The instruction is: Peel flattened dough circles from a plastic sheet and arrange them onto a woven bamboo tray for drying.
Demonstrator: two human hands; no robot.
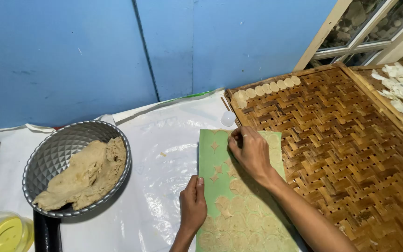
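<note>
Your right hand (250, 151) pinches its fingertips narrow at the top of the green sheet (208, 161), seemingly lifting a thin dough round (237, 186) there; what sits between the fingers is too small to tell. Your left hand (193, 205) lies flat, fingers together, on the sheet's left edge at 7 o'clock, probably to keep it from sliding. Cut rounds cover the sheet's lower half. The bamboo tray (341, 140) lies just beside at 3 o'clock, with a row of rounds (269, 87) along its far edge. The bowl (57, 154) of dough (87, 175) sits at 9 o'clock.
</note>
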